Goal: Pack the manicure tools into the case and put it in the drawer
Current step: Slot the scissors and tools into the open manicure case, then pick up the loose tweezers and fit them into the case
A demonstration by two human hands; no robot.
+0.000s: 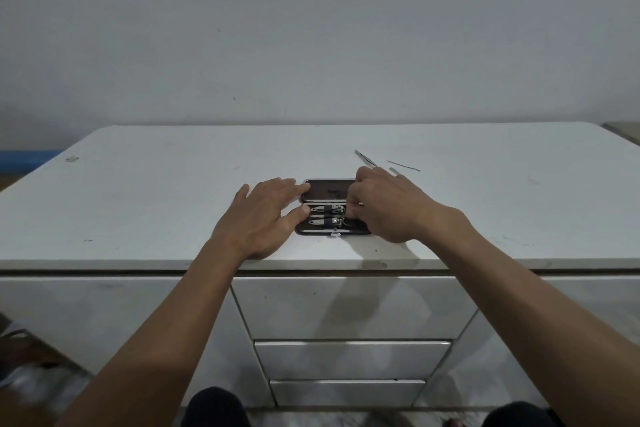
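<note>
A small dark manicure case point(325, 192) lies open on the white dresser top point(156, 191). Two metal nail clippers point(327, 215) sit under a black strap in its near half. My left hand point(263, 215) rests flat against the case's left end, fingers spread. My right hand point(384, 204) covers the case's right end, fingertips curled down onto a tool I cannot make out. Tweezers point(364, 158) and a thin metal tool point(403, 165) lie loose on the top just beyond my right hand.
The dresser stands against a plain wall. Below its front edge are three shut white drawers point(349, 308) in a middle stack, with panels on either side. My knees show at the bottom of the view. A small speck point(71, 159) lies at the far left.
</note>
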